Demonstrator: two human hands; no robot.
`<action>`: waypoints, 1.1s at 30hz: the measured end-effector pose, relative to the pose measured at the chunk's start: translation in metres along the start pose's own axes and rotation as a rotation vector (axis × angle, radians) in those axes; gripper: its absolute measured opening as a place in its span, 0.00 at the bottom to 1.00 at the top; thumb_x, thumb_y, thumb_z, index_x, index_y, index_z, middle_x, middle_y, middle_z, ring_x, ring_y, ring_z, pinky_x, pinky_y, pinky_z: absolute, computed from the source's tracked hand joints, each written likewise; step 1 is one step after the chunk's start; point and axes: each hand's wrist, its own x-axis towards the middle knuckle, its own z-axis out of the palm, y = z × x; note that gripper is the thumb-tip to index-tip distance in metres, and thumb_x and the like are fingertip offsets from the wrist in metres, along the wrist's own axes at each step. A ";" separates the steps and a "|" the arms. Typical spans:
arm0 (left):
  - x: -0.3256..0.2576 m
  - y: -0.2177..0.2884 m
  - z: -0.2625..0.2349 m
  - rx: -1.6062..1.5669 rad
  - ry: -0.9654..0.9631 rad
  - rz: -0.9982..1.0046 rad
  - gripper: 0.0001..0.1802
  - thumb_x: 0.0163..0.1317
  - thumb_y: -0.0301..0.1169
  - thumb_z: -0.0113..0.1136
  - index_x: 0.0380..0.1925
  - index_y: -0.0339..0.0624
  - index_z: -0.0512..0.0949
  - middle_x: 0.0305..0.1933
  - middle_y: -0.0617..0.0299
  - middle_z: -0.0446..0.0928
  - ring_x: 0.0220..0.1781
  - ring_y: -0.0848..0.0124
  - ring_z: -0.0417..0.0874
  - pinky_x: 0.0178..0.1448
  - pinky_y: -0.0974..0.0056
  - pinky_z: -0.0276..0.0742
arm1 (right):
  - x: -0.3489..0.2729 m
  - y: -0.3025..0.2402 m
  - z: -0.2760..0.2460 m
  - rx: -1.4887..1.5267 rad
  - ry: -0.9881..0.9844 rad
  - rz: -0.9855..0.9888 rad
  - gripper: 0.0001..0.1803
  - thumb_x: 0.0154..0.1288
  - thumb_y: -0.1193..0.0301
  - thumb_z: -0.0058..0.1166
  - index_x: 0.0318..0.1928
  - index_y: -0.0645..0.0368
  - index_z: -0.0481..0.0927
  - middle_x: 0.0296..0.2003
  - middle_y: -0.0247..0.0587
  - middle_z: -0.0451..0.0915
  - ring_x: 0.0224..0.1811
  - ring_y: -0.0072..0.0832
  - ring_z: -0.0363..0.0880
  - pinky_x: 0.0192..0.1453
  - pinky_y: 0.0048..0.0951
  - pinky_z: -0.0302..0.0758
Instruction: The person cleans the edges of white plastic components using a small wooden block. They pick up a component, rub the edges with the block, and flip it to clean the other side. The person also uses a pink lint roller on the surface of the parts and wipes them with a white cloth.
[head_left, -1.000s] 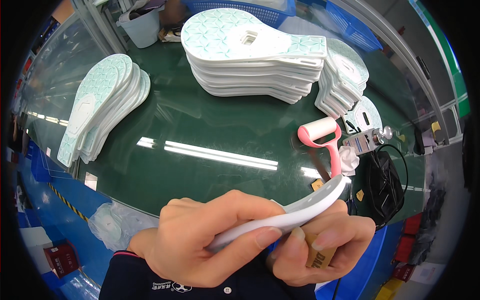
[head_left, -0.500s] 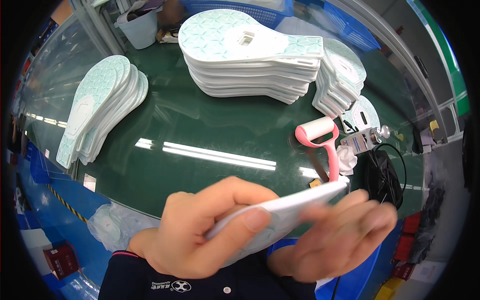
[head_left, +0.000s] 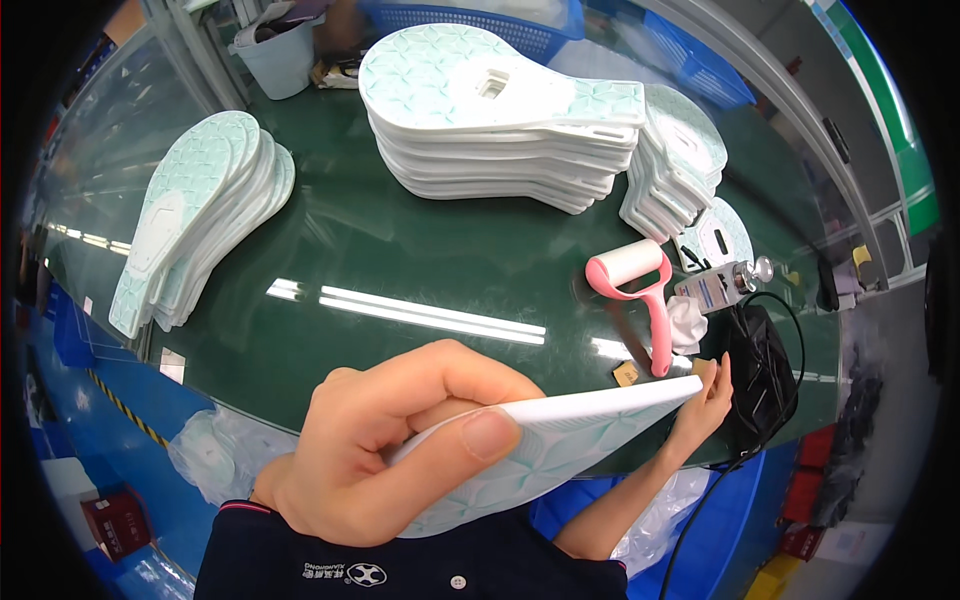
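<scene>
Left hand [head_left: 400,450] is clamped around a white-and-mint shoe insole [head_left: 560,440] low in the middle of the frame, thumb pressed on top. Right hand [head_left: 705,400] sits at the insole's far tip on the right, fingers loose, not gripping anything. A pink lint roller [head_left: 640,290] lies just above it on the green table [head_left: 420,250], with insole stacks [head_left: 500,120] further up.

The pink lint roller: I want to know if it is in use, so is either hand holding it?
No: the pink lint roller lies on the green table, untouched.
</scene>
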 end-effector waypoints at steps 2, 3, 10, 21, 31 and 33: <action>0.001 0.001 0.002 -0.021 -0.007 0.017 0.11 0.55 0.29 0.46 0.28 0.29 0.70 0.22 0.54 0.74 0.22 0.79 0.72 0.26 0.76 0.65 | 0.001 -0.004 0.001 -0.069 0.017 -0.092 0.16 0.60 0.67 0.42 0.48 0.59 0.70 0.45 0.43 0.70 0.43 0.28 0.68 0.48 0.27 0.63; 0.001 0.000 0.002 -0.013 0.006 0.014 0.11 0.55 0.29 0.46 0.28 0.29 0.70 0.22 0.54 0.74 0.22 0.79 0.72 0.26 0.76 0.65 | -0.003 -0.027 -0.002 0.011 0.004 -0.081 0.17 0.60 0.67 0.42 0.49 0.60 0.69 0.46 0.44 0.69 0.46 0.29 0.67 0.50 0.28 0.62; 0.010 0.001 0.002 -0.048 0.014 0.037 0.09 0.52 0.28 0.51 0.26 0.30 0.72 0.22 0.57 0.75 0.23 0.78 0.73 0.27 0.76 0.65 | -0.047 -0.125 -0.018 1.765 -1.145 -0.093 0.29 0.49 0.69 0.54 0.49 0.74 0.63 0.42 0.53 0.72 0.42 0.34 0.73 0.48 0.31 0.67; 0.030 0.012 -0.013 0.684 0.181 0.380 0.17 0.51 0.36 0.54 0.12 0.34 0.74 0.12 0.60 0.72 0.14 0.79 0.70 0.19 0.76 0.61 | -0.074 -0.147 -0.026 1.716 -1.285 0.295 0.24 0.48 0.90 0.42 0.50 0.74 0.59 0.41 0.59 0.69 0.35 0.42 0.74 0.27 0.35 0.79; -0.006 -0.005 -0.025 -0.101 -0.201 0.023 0.31 0.51 0.25 0.55 0.54 0.30 0.54 0.52 0.52 0.64 0.53 0.68 0.66 0.56 0.65 0.61 | -0.069 -0.166 -0.040 1.669 -0.732 0.284 0.25 0.60 0.66 0.41 0.53 0.68 0.54 0.41 0.55 0.69 0.18 0.35 0.74 0.11 0.25 0.71; -0.011 -0.006 -0.018 -0.077 -0.137 -0.001 0.32 0.50 0.20 0.55 0.54 0.31 0.53 0.50 0.53 0.65 0.52 0.70 0.67 0.54 0.67 0.63 | -0.070 -0.166 -0.039 1.642 -0.685 0.278 0.25 0.61 0.64 0.39 0.53 0.68 0.54 0.41 0.55 0.69 0.17 0.35 0.74 0.13 0.26 0.72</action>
